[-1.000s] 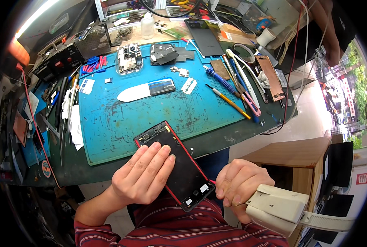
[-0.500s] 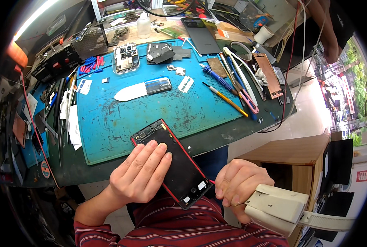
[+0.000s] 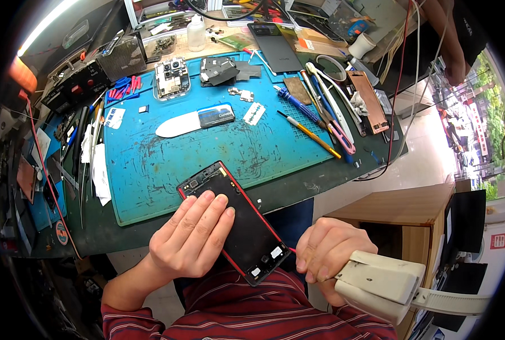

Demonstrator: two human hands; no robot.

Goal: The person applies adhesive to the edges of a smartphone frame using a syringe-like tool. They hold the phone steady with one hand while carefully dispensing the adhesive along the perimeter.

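Note:
My left hand (image 3: 193, 235) lies over a black phone frame (image 3: 246, 237) with its fingers pressed together across the face, gripping it above my lap. Thin red edging runs along the frame's long sides, and small white pads sit near its lower end. The thumb is hidden. Close to the frame's lower right corner, my right hand (image 3: 331, 246) is closed in a pinch on a thin red strip (image 3: 292, 250); only a short piece of the strip shows. A cream-coloured boxy head on a ribbed arm (image 3: 381, 279) covers part of my right wrist.
Ahead lies a blue work mat (image 3: 150, 158) holding a white curved blade tool (image 3: 179, 124), a razor blade (image 3: 254, 114), an opened phone (image 3: 172, 78) and several pens and tweezers. Paper and tools line the left. A wooden cabinet (image 3: 388, 207) stands at right.
The bench and phone frame sit very slightly higher in the picture. Both hands keep nearly the same pose, the left on the frame, the right pinching at its corner.

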